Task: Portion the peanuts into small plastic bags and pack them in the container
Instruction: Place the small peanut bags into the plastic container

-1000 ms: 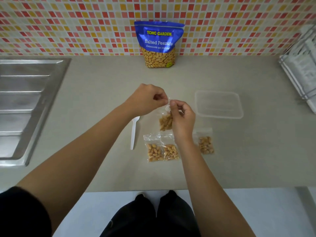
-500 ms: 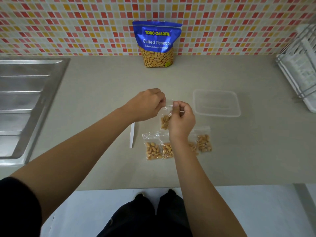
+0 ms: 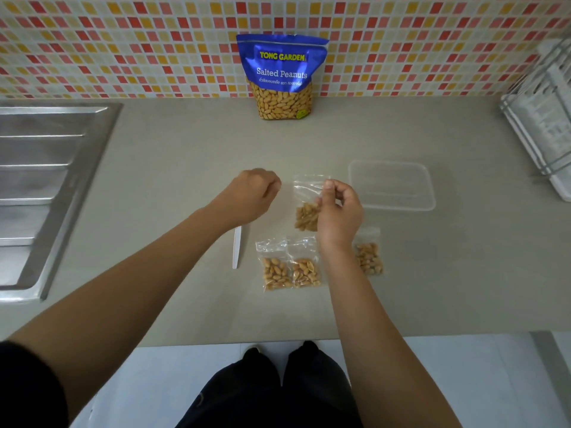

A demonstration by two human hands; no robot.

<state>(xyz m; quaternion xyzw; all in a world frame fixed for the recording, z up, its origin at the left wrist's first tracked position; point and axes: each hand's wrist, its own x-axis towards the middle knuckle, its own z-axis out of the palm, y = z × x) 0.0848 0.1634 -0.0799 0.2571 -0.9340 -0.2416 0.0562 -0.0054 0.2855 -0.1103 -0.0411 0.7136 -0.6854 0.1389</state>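
My right hand [image 3: 340, 211] pinches the top right corner of a small clear bag of peanuts [image 3: 307, 205], which hangs above the counter. My left hand [image 3: 251, 196] is a loose fist to the left of that bag, apart from it and holding nothing. Two filled small bags [image 3: 275, 267] [image 3: 306, 267] lie side by side on the counter below my hands. A third filled bag [image 3: 369, 256] lies to the right of my right wrist. The clear plastic container [image 3: 392, 186] sits on the counter right of my right hand. The blue Salted Peanuts pouch [image 3: 282, 77] stands against the tiled wall.
A white plastic spoon [image 3: 237, 247] lies on the counter under my left wrist. A steel sink drainboard [image 3: 46, 186] fills the left side. A wire dish rack [image 3: 543, 125] stands at the right edge. The counter's front edge [image 3: 463, 333] runs near my legs.
My left hand has let go of the bag's top and drawn away to the left. The bag now hangs from my right hand alone, a little further right.
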